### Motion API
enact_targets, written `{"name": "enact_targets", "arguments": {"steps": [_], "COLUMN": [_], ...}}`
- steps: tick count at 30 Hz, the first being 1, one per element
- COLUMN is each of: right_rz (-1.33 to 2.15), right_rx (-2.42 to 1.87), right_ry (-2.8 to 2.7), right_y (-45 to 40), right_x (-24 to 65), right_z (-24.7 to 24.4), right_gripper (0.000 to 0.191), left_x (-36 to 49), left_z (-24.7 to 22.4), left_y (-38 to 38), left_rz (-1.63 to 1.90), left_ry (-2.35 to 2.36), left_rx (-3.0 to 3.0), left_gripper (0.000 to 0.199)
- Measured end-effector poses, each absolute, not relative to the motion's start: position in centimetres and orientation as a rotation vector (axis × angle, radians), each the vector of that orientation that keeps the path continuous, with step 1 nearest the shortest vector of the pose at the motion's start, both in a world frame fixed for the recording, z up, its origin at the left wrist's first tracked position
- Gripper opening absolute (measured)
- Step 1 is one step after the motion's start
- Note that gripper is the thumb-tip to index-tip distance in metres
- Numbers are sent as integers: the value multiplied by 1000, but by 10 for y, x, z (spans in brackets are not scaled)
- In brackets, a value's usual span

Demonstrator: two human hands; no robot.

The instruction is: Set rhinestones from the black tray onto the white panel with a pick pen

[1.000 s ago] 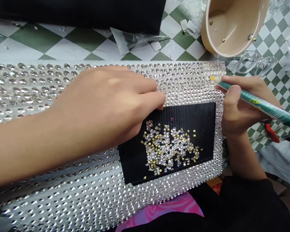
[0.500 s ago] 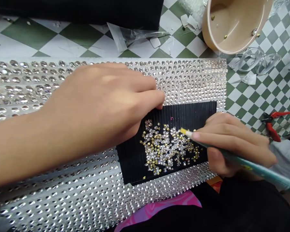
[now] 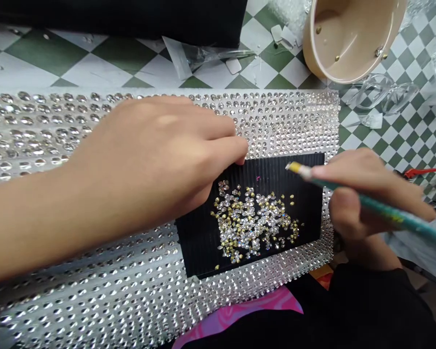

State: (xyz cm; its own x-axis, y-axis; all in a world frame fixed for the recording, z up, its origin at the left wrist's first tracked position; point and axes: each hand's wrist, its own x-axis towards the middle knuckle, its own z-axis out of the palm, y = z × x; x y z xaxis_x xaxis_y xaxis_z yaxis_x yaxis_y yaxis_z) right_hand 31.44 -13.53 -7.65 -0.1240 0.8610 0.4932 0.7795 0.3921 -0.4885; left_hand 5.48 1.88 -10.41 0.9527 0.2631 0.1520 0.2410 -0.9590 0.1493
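Observation:
My right hand (image 3: 370, 194) pinches a teal picker pencil (image 3: 388, 213) with a pale collar and a yellow tip. A tiny shiny rhinestone (image 3: 288, 166) appears stuck to that tip, above the upper right part of a black ridged tray (image 3: 203, 257). Many loose rhinestones (image 3: 254, 225), clear or gold-backed, lie scattered on the tray. Curled closed, my left hand (image 3: 178, 145) covers the tray's upper left corner; its fingertips are hidden, so what they hold cannot be made out. Beneath the tray spreads a sheet (image 3: 105, 291) covered in rows of rhinestones.
A beige bowl (image 3: 356, 29) with a few stones in it stands at the upper right. A black object (image 3: 112, 19) lies along the top, beside clear plastic scraps (image 3: 181, 58). Red-handled pliers (image 3: 419, 172) show partly at the right, on the green-and-white checked cover (image 3: 403, 126).
My right hand and the pencil have moved up and right, off the pile of rhinestones, and a stone now shows at the tip. My left hand and the tray have stayed put.

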Motion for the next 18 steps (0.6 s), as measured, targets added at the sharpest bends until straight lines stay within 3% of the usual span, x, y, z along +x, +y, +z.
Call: {"name": "enact_targets", "arguments": {"steps": [2, 4, 18], "right_rz": [-199, -283, -230], "right_rx": [-1259, -1283, -1482], "right_ry": [-1728, -1647, -1668], "right_y": [-123, -112, -108], "right_x": [328, 339, 346], "right_z": [-94, -108, -112], "right_gripper": [26, 22, 20], "left_x": [55, 55, 60], "left_z": [-103, -99, -86], "left_y": [18, 17, 14], "left_rz": [301, 298, 311], "left_ry": [369, 380, 389], "left_rx": [3011, 3016, 3011], "left_gripper": [37, 40, 44]}}
